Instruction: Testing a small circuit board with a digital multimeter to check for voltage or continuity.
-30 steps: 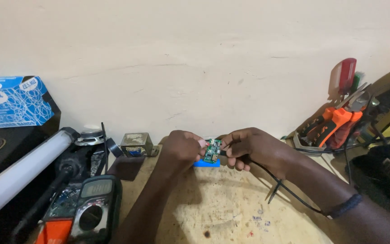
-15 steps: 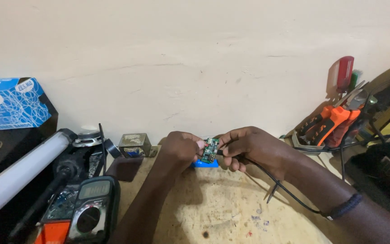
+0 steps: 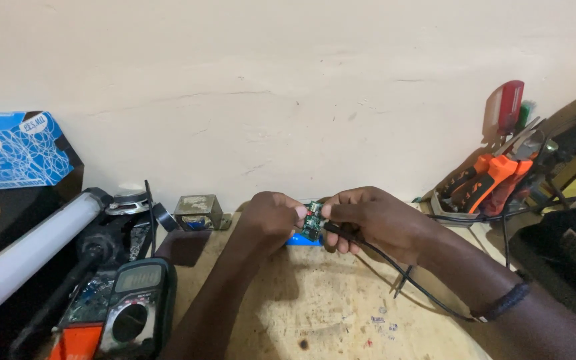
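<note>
Green circuit board [image 3: 312, 220] pinched betw. left hand [image 3: 271, 217] and right hand [image 3: 368, 220], just above blue block [image 3: 303, 239] on desk [image 3: 315, 307]. Right also pinches black probe [image 3: 341, 231]. Pose unchanged vs. 1 s ago; grip holding steady.

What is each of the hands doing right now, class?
Left hand: closed, pinching the small green circuit board.
Right hand: closed on the board's other edge, with a black probe lead held in its fingers.

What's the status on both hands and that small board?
Left hand and right hand both pinching the small green circuit board above the wooden bench. Black lead runs from the right hand. Multimeter sits left, apart.
</note>
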